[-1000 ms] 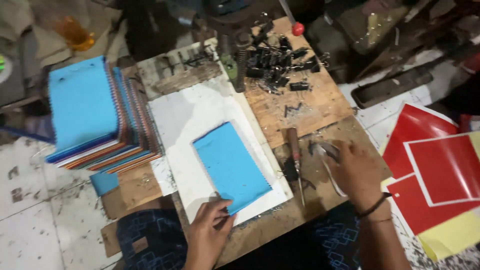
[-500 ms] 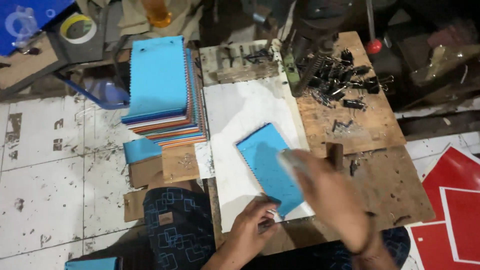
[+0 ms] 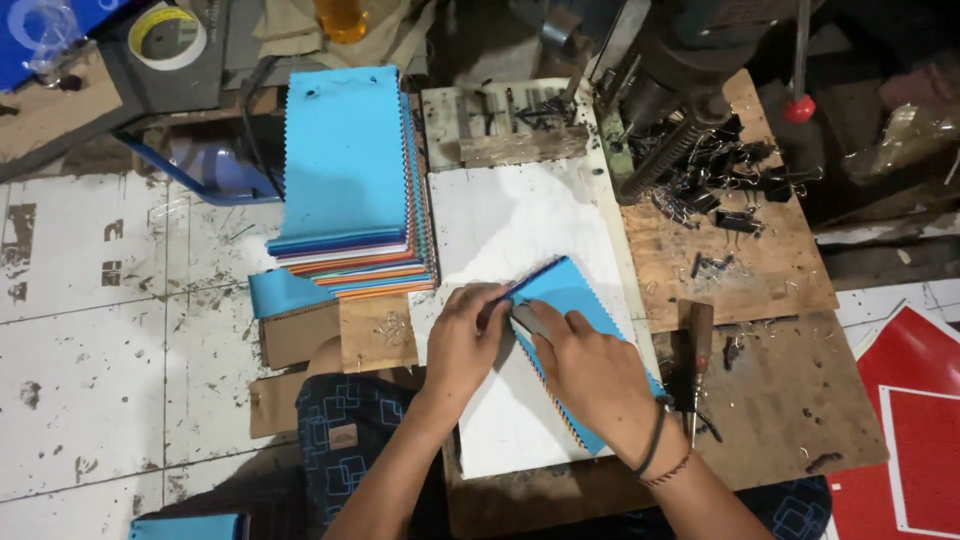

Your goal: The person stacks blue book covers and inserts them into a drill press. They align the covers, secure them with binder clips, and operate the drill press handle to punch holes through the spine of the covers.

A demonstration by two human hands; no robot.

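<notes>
A small stack of blue-topped swatch sheets with zigzag edges (image 3: 580, 300) lies tilted on a white board (image 3: 510, 220). My left hand (image 3: 465, 335) grips its upper left corner. My right hand (image 3: 590, 365) rests across the stack's middle, pressing a small pale object against the blue top; what that object is cannot be told. A taller pile of coloured swatch sheets with a blue top (image 3: 350, 180) stands to the left of the board.
A wooden-handled tool (image 3: 697, 360) lies on the plywood bench (image 3: 760, 380) right of my hands. Black binder clips (image 3: 720, 175) are heaped under a press (image 3: 680, 90). A tape roll (image 3: 168, 35) sits at far left; red sheets (image 3: 915, 430) lie at right.
My right hand left the tool area on the bench and came over onto the blue stack. My left hand moved up to the stack's corner. The view shifted right.
</notes>
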